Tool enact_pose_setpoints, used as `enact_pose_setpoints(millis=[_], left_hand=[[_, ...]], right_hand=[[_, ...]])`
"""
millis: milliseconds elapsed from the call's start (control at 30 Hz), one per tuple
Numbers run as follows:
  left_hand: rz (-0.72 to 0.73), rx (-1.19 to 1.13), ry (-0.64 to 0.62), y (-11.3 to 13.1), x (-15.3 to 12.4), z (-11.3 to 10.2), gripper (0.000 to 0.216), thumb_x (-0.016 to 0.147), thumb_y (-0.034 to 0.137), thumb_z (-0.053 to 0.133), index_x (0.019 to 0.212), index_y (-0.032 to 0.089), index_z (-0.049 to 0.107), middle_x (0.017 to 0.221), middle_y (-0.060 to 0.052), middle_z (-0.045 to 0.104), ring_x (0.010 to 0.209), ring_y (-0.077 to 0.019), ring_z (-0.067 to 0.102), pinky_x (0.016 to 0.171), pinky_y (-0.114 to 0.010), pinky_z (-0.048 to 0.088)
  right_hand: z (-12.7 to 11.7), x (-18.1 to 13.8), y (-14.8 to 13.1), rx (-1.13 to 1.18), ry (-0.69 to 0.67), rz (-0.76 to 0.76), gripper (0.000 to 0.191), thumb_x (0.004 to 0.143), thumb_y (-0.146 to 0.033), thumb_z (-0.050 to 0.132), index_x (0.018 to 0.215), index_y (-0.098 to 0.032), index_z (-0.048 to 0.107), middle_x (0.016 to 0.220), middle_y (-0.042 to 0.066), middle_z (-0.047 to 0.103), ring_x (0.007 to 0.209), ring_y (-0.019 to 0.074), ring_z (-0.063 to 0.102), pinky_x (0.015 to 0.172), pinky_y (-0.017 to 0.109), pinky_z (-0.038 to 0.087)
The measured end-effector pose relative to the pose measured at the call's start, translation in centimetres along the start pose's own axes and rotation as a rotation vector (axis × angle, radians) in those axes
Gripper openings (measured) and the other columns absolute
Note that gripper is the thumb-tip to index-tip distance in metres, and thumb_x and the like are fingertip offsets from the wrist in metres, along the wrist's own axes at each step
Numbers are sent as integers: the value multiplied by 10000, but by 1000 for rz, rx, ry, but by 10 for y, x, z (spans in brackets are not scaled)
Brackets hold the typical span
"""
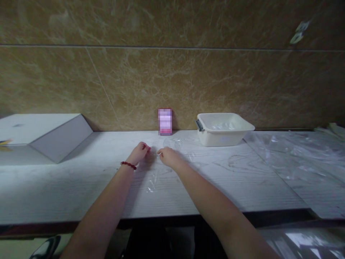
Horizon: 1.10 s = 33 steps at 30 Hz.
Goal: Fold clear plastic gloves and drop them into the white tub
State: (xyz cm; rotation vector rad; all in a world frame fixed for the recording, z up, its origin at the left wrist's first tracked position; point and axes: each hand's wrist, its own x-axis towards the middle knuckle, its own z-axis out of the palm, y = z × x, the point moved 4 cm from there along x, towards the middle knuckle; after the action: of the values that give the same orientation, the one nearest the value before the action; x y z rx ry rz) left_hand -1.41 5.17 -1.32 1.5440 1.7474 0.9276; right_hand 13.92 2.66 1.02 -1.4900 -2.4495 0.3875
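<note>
Over the white wood-grain table (91,194), my left hand (139,151) has its fingers pinched together. Reddish spots show at its fingertips, but whatever they hold is too small to name. A short gap to the right, my right hand (168,156) is closed with thumb and forefinger meeting, and I cannot make out anything between them. Just below and between the hands lies a thin clear plastic piece (152,183). More clear plastic (176,143) rests on the table behind my right hand.
A phone (165,122) with a blurred screen leans against the brown tiled wall (140,82). To its right is a cream plastic bin (222,139) with clear plastic inside. A large white box (54,135) stands at left. Clear plastic sheeting (291,158) covers the right side.
</note>
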Motion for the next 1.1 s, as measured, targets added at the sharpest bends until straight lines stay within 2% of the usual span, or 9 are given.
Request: enact_pose_setpoints(millis=[100, 200, 300, 400, 467, 700, 867, 1000, 1100], left_hand=[[-32, -51, 14, -2, 1, -4, 141, 764, 245, 386, 863, 161, 442, 846, -65, 612, 688, -121, 591, 581, -227, 442], [27, 284, 137, -3, 3, -24, 250, 738, 243, 416, 963, 148, 469, 928, -93, 592, 812, -160, 575, 677, -260, 435], [-15, 601, 159, -10, 4, -38, 402, 699, 358, 462, 1023, 123, 500, 965, -132, 576, 925, -230, 530, 765, -308, 402], [-77, 732, 148, -14, 2, -38, 531, 645, 510, 473, 1038, 158, 531, 995, -146, 557, 953, -286, 506, 760, -356, 394], [-53, 749, 161, -11, 1, -31, 471, 650, 505, 469, 992, 197, 569, 1008, -133, 549, 939, -284, 511, 752, -354, 394], [158, 468, 77, 8, -2, -14, 227, 728, 320, 426, 805, 156, 563, 788, -70, 612, 752, -171, 562, 673, -252, 416], [42, 36, -28, 6, -7, -5, 333, 706, 373, 464, 953, 154, 421, 790, -48, 591, 513, -99, 532, 480, -220, 418], [48, 17, -22, 1, -6, -3, 393, 630, 293, 554, 964, 150, 405, 807, -53, 580, 540, -101, 539, 475, -211, 413], [105, 41, -17, 3, -4, -3, 345, 636, 281, 539, 938, 156, 428, 732, -28, 586, 556, -112, 541, 487, -216, 403]], right_hand=[[5, 0, 3, 13, 18, -15, 322, 781, -176, 350, 1009, -230, 571, 979, 58, 564, 895, 143, 519, 788, 245, 365], [7, -1, 4, 6, 28, -41, 318, 775, -164, 352, 984, -214, 588, 970, 60, 567, 887, 141, 519, 794, 241, 360], [8, -4, 3, -12, 15, -63, 311, 781, -176, 349, 969, -215, 593, 962, 61, 572, 877, 142, 522, 791, 245, 363], [10, -6, 0, -21, 7, -71, 312, 785, -185, 344, 979, -227, 585, 966, 58, 572, 873, 144, 524, 779, 253, 373], [11, -7, -2, -23, 8, -75, 312, 786, -190, 345, 985, -233, 581, 973, 56, 570, 874, 146, 524, 775, 256, 377], [12, -8, -3, 3, 15, -83, 309, 780, -192, 359, 985, -229, 587, 954, 60, 566, 864, 150, 519, 770, 256, 373], [11, -10, -8, -62, 18, -144, 312, 779, -193, 371, 1005, -260, 575, 924, 61, 538, 884, 161, 489, 787, 270, 355], [13, -8, -9, -52, 36, -152, 302, 783, -187, 379, 1029, -246, 543, 943, 62, 523, 918, 162, 464, 829, 289, 331], [9, -5, -5, 58, 162, -69, 353, 766, -233, 433, 1117, -197, 443, 1025, 76, 497, 971, 167, 441, 848, 293, 327]])
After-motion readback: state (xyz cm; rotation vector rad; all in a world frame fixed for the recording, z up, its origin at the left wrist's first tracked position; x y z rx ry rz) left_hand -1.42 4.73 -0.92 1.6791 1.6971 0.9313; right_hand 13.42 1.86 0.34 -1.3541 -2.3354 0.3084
